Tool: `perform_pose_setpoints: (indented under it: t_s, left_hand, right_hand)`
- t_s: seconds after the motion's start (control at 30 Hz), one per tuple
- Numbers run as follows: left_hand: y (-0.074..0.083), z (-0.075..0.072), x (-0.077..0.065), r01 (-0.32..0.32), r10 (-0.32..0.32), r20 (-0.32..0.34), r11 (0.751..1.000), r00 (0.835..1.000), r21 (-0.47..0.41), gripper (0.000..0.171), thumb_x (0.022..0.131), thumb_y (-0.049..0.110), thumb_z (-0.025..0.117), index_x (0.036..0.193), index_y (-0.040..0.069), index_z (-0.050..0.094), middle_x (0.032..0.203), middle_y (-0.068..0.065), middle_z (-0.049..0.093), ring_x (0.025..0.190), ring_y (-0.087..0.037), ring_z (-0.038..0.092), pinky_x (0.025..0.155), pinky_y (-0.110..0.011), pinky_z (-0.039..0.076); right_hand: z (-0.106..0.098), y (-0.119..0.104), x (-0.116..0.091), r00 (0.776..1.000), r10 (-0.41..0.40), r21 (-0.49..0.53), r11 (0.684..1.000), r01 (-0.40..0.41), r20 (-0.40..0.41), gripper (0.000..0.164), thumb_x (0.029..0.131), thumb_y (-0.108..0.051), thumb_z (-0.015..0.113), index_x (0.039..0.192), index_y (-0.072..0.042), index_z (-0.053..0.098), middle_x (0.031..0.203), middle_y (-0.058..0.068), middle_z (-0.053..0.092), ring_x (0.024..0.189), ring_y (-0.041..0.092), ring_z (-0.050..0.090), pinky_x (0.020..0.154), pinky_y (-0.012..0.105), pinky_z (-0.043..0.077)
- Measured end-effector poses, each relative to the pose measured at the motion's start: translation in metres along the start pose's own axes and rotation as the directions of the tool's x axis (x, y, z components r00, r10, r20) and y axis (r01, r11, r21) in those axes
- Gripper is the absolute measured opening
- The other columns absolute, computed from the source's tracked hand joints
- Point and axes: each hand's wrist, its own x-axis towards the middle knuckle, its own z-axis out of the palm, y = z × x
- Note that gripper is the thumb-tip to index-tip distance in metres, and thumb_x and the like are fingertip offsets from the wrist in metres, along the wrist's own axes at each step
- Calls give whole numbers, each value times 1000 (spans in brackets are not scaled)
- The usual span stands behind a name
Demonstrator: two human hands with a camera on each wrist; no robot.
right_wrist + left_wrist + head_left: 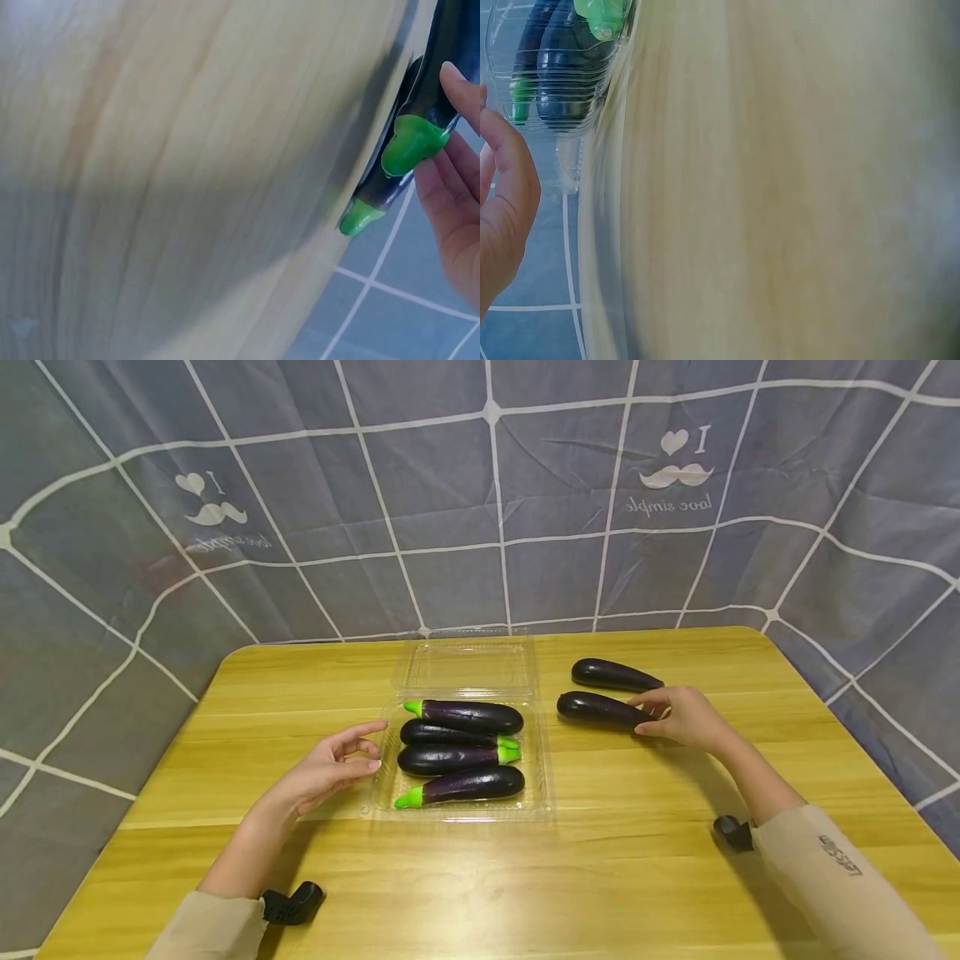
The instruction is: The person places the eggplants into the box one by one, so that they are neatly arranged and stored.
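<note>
In the head view, my right hand [684,718] pinches the stem end of an eggplant [600,710], thumb on the near side and fingers on the far side. Its green cap [414,142] shows in the right wrist view, beside my palm. A second loose eggplant [615,673] lies just behind it. A clear plastic clamshell box [543,777] stands left of these with its lid folded back, and several eggplants [474,785] lie crosswise in it. My left hand [330,767] is at the box's left side, its fingers loosely bent and holding nothing.
The box's lid [468,664] reaches toward the back edge of the wood-grain table [465,877]. Behind the table hangs a grey curtain [435,510] with white lines. A black wrist device [294,903] is worn on the left forearm, another [733,833] on the right.
</note>
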Motion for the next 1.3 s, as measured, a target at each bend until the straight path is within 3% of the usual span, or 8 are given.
perform_pose_setpoints:
  t_s: [0.4,0.87,1.3]
  left_hand:
    - [1,-1,-1,1,-1,1,1000,1000,-8,66,89,0,59,145,-1,25,101,-5,48,86,-9,53,76,-23,49]
    - [0,0,-1,16,-16,-5,1000,1000,9,66,88,2,60,145,0,26,102,-5,48,85,-9,53,74,-22,49]
    - [2,1,0,31,-31,-17,999,999,7,66,88,2,60,145,1,26,102,-5,49,84,-10,53,71,-22,48]
  right_hand:
    - [-6,-16,1,1000,-11,18,1000,11,-8,34,75,-9,77,107,-1,68,81,3,63,75,19,58,60,28,49]
    - [-10,-41,1,999,-51,24,998,50,19,35,77,-13,77,109,-2,68,84,0,65,79,17,57,67,30,51]
    - [-2,-63,12,992,-119,55,992,117,34,34,74,-7,78,106,-3,69,80,-3,63,75,13,56,62,26,51]
